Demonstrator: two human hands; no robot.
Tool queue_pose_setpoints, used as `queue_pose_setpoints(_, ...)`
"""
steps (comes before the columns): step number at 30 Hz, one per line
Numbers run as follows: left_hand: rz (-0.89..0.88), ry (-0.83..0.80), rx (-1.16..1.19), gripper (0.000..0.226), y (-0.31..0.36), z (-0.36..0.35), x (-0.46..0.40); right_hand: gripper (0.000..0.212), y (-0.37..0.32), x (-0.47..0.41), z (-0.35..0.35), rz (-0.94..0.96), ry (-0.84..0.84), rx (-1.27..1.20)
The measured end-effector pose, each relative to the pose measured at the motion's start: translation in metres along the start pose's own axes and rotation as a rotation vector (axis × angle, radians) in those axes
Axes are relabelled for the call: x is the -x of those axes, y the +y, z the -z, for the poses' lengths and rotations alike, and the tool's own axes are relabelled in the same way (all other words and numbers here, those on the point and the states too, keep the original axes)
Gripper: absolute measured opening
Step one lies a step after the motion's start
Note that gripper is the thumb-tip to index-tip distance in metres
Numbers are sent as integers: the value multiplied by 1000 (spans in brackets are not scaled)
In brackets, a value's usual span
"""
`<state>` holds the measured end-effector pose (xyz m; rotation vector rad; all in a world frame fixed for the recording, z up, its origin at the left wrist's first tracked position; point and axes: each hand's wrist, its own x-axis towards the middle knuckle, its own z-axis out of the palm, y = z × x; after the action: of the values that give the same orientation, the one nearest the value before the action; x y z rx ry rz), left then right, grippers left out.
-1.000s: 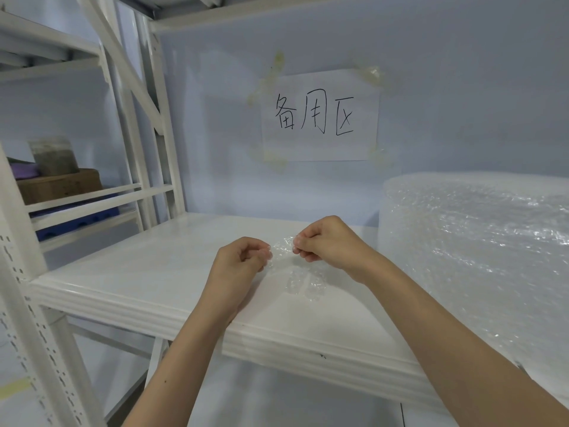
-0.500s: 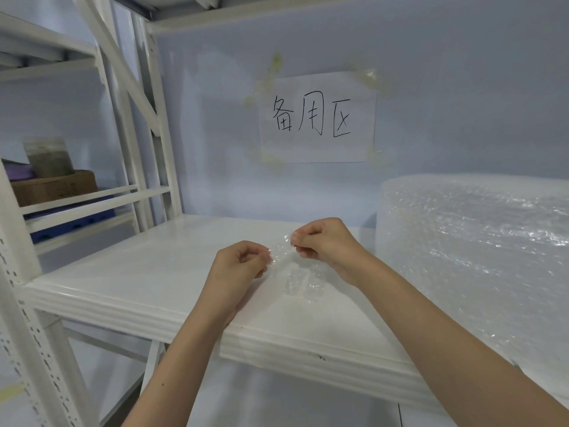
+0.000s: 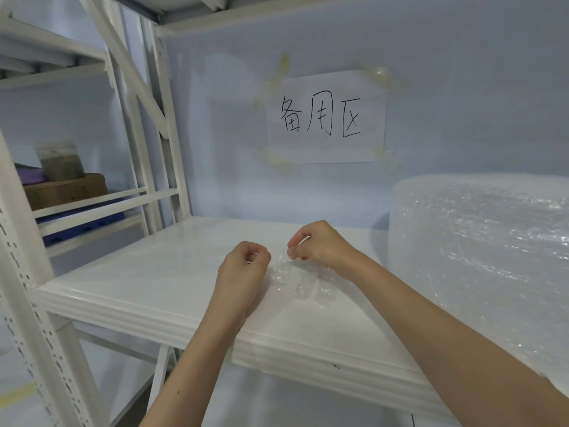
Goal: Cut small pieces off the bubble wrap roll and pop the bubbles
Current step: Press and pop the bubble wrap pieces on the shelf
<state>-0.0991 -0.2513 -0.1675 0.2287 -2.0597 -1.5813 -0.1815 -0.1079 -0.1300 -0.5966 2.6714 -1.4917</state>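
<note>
I see a white shelf (image 3: 160, 272) against a pale blue wall (image 3: 462, 87). Above the shelf, a taped paper sign (image 3: 326, 118) bears handwritten characters. Left of the shelf, on a neighbouring rack (image 3: 92, 204), sit a brown box (image 3: 66, 191) and a cloudy jar (image 3: 60, 161).

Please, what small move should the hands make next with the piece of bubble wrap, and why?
Probably the left hand should pinch the bubble wrap piece again. Only the right hand holds its top edge; the rest hangs over the white shelf, and unpopped-looking bubbles remain.
</note>
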Motion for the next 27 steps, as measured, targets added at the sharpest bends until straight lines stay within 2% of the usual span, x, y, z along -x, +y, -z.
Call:
queue_pose_setpoints(15, -9, -11, -34, 17, 4, 1, 3, 17, 5, 1, 1, 23, -59, 221)
queue_pose_setpoints(23, 3, -14, -19, 17, 4, 0, 3, 8, 5, 0, -3, 61, -63, 300)
queue_pose_setpoints(27, 3, -21, -15, 17, 4, 1, 4, 14, 4, 3, -2, 87, -50, 347)
